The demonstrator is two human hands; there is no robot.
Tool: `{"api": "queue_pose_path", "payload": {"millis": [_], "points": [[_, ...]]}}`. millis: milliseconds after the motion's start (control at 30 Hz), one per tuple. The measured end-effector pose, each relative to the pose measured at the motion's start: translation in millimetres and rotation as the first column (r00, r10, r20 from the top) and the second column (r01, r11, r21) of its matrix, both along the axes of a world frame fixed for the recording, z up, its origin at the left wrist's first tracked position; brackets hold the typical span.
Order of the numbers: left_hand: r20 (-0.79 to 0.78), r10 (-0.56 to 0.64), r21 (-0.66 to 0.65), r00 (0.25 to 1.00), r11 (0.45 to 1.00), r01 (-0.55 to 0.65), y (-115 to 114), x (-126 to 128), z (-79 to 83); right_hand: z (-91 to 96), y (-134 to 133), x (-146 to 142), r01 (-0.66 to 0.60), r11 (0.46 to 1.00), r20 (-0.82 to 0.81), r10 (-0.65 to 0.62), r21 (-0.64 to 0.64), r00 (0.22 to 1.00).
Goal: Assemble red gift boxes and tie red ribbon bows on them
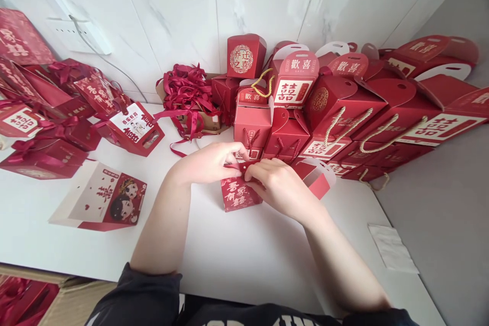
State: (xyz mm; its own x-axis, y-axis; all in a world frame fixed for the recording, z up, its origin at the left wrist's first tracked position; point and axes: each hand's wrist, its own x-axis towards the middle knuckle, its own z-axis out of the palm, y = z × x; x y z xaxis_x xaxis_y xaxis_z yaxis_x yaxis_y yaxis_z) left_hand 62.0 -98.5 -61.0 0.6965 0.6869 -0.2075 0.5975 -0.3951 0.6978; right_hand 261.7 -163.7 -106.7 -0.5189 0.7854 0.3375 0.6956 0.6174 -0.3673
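Observation:
A small red gift box (240, 194) with pale Chinese characters on its front stands on the white table in front of me. My left hand (212, 162) reaches over its top from the left, thumb and fingers closed in a pinch on a red ribbon (241, 166). From the right, my right hand (275, 178) bends over the same top edge, its fingers closed on the ribbon too. The fingertips hide part of the ribbon and of the box top. Just right of my right hand lies an open red box (319, 183), partly covered by it.
Stacked red gift boxes (355, 107) with rope handles fill the back right. A carton of red ribbons (189, 92) stands behind my left hand. Ribbon-tied boxes (49, 153) and an unfolded box (103, 197) lie left. A white tissue (391, 247) lies right.

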Motion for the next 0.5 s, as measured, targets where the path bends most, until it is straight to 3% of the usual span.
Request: {"api": "queue_pose_path", "payload": {"millis": [133,367,500], "points": [[-0.001,0.012,-0.014,1.000,1.000,-0.012,0.2,-0.6,-0.5,0.9,-2.1,-2.7,0.040,0.999,0.062,-0.041,0.018,0.997],[0.015,0.033,-0.050,0.999,0.998,-0.032,2.2,-3.2,-3.5,-1.1,0.3,-1.1,0.073,0.995,-0.045,-0.076,-0.061,0.996],[0.063,0.040,0.019,0.997,0.999,-0.041,3.3,-1.8,-5.4,-2.0,4.0,-0.8,0.076,0.996,-0.053,-0.078,-0.036,0.996]]}}
